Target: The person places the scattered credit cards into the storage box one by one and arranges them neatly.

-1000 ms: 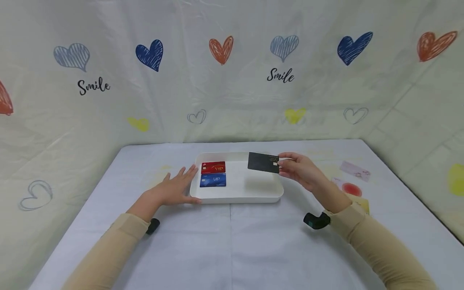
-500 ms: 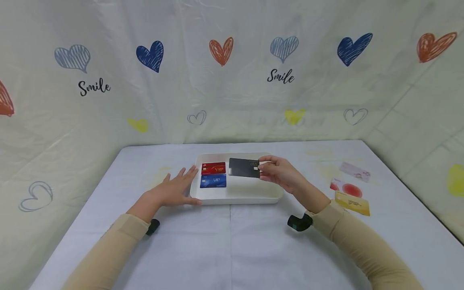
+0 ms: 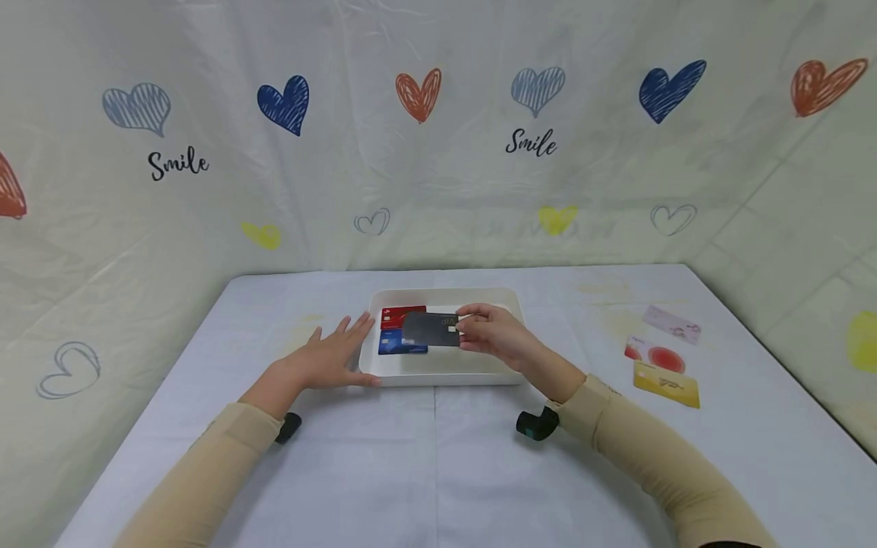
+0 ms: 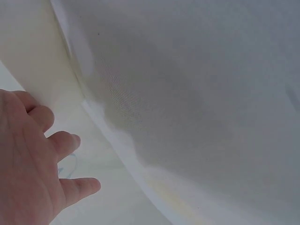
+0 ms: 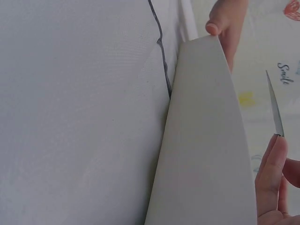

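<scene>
the left hand (image 3: 327,359) projects from a beige sleeve (image 3: 212,468), fingers and thumb spread apart, at the left side of a white tray (image 3: 445,380); in the right wrist view, its thumb contacts the tray rim. the right hand (image 3: 496,332), also in a beige sleeve, is clamped on a black card (image 3: 428,329), with fingers and thumb pinching the card's right-hand end. a black wrist unit (image 3: 537,424) is located below the right cuff.

the black card is held above the tray, toward its left half. in the head view it covers parts of two cards in the tray: a blue card (image 3: 390,342) on the near side and a red card (image 3: 397,313) directly behind it. the lettering on the black card appears inverted.

the tray is positioned on a bench (image 3: 411,472) covered with white cloth. three further cards lie on the bench to the right, well apart from the tray. in order from near to far: a yellow card (image 3: 666,385), a white card with a red disc (image 3: 664,359) and a pale purple card (image 3: 671,324).

a pale backdrop (image 3: 452,175), printed with hearts and "smile" lettering, stands behind the bench.
</scene>
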The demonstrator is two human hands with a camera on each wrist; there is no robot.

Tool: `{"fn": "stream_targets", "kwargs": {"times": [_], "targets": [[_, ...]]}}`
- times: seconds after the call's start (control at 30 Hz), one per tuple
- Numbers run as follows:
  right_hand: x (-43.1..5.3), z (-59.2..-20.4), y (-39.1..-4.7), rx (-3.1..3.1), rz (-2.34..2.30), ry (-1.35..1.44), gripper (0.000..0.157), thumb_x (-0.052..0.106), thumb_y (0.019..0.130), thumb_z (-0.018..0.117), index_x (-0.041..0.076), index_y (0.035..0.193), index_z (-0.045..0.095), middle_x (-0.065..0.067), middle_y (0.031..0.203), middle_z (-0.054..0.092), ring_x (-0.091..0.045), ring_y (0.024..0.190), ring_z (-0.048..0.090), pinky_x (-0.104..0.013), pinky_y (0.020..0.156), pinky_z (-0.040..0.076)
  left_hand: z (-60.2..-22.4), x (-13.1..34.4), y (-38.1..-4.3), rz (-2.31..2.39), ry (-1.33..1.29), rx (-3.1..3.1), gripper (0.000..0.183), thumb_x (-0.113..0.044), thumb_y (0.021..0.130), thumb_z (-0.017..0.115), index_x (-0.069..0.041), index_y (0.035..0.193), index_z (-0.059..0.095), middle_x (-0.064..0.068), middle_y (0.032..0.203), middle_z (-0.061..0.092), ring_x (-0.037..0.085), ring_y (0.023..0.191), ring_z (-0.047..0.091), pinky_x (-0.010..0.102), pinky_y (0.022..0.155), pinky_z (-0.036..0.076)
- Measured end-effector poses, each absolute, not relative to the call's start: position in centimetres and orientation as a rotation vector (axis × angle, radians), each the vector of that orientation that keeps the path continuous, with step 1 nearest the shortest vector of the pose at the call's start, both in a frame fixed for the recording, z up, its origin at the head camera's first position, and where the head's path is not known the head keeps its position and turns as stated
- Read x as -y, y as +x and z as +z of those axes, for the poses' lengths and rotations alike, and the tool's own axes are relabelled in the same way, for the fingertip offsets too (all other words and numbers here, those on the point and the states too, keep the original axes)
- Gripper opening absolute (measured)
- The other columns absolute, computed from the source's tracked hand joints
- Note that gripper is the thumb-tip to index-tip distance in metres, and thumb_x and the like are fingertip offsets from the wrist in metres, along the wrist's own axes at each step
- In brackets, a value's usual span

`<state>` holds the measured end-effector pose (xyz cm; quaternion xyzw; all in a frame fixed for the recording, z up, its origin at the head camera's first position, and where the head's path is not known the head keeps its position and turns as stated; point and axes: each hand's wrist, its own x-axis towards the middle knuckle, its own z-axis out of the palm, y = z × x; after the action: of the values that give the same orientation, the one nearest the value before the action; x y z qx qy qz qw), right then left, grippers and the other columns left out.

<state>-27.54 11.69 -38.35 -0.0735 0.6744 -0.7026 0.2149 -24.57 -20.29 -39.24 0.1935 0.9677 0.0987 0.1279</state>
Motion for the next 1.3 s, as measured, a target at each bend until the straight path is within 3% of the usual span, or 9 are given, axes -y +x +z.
{"fn": "stream_targets", "kwargs": {"times": [0.2, 0.5, 0.77, 1.3], "targets": [[-10.2, -38.7, -27.6, -1.846, -1.93, -0.147, 0.031, 0.0, 0.102, 0.058, -0.006, 0.132, 0.051, -0.007, 0.094, 0.062, -0.012, 0.072, 0.066, -0.021, 0.069, 0.059, -39.2, 20.4, -24.5, 0.301, 0.563, -2.816, 0.12, -0.072, 0.083, 0.07, -0.009, 0.166, 0.01, 0.011, 0.172, 0.007, 0.044, 0.155, 0.007, 0.077, 0.113, 0.005], [-8.7, -39.8, -27.4, -1.885, -1.861, -0.141, 0.04, 0.001, 0.103, 0.056, -0.007, 0.142, 0.05, -0.009, 0.098, 0.061, -0.013, 0.077, 0.063, -0.022, 0.072, 0.059, -39.6, 20.4, -24.7, 0.297, 0.563, -2.822, 0.121, -0.072, 0.082, 0.07, -0.009, 0.165, 0.011, 0.011, 0.172, 0.008, 0.044, 0.154, 0.007, 0.078, 0.113, 0.006], [-7.5, -39.9, -27.6, -1.954, -1.757, -0.094, 0.036, 0.003, 0.102, 0.061, 0.0, 0.138, 0.058, -0.012, 0.1, 0.065, -0.014, 0.075, 0.066, -0.024, 0.069, 0.06, -39.5, 20.5, -24.8, 0.303, 0.566, -2.819, 0.121, -0.073, 0.081, 0.07, -0.009, 0.165, 0.011, 0.012, 0.172, 0.008, 0.044, 0.154, 0.007, 0.078, 0.113, 0.005], [-6.2, -40.0, -27.8, -1.989, -1.616, -0.105, 0.034, 0.002, 0.097, 0.066, 0.002, 0.131, 0.061, -0.016, 0.097, 0.07, -0.016, 0.066, 0.07, -0.025, 0.066, 0.06, -39.1, 20.5, -24.6, 0.299, 0.563, -2.812, 0.119, -0.072, 0.083, 0.069, -0.01, 0.166, 0.011, 0.012, 0.172, 0.007, 0.044, 0.154, 0.007, 0.077, 0.113, 0.006]]}}
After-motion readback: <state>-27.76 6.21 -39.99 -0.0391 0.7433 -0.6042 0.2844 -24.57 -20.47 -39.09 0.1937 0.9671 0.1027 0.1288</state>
